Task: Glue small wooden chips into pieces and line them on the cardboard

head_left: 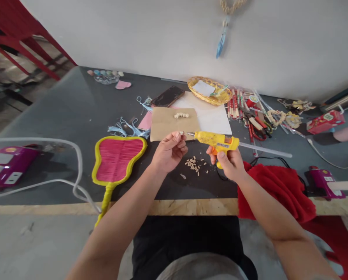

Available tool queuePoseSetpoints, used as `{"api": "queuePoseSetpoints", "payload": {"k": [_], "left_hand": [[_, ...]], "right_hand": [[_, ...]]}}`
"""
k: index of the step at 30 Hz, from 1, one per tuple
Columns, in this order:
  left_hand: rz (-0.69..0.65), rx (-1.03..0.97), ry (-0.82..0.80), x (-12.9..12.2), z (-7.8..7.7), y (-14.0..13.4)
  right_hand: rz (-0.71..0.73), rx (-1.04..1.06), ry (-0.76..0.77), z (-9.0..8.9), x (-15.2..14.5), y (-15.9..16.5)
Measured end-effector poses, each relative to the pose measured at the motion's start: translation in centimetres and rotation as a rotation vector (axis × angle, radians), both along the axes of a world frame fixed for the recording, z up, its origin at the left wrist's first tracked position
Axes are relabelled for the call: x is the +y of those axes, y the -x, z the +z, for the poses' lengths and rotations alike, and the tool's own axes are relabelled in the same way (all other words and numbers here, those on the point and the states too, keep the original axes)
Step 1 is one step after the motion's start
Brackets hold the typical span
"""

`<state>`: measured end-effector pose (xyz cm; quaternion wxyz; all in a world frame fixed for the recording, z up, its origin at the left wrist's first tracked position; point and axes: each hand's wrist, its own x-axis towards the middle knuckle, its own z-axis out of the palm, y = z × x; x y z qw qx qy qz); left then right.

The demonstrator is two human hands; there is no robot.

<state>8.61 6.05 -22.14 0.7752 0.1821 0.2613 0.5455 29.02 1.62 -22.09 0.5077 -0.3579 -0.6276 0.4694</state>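
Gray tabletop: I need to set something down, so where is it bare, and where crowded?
The widest bare patch lies at left, between the pink scrap, the pink fan and the white cable. A smaller one lies between the small pale pieces and the wooden front edge. It is crowded right of the white sheet, where sticks lie heaped.

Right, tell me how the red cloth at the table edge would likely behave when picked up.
The red cloth would probably hang floppy, since it lies in loose folds and droops over the table edge. Its fuzzy-looking surface suggests it wouldn't be slippery. Lifting it might disturb the black cable that passes close behind it.
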Motion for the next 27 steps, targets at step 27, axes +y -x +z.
{"api": "queuePoseSetpoints", "payload": {"k": [27], "left_hand": [[-0.037,0.056,-0.002,-0.3,0.0,-0.1]], "right_hand": [[-0.072,-0.291,-0.126,-0.5,0.0,-0.5]]}}
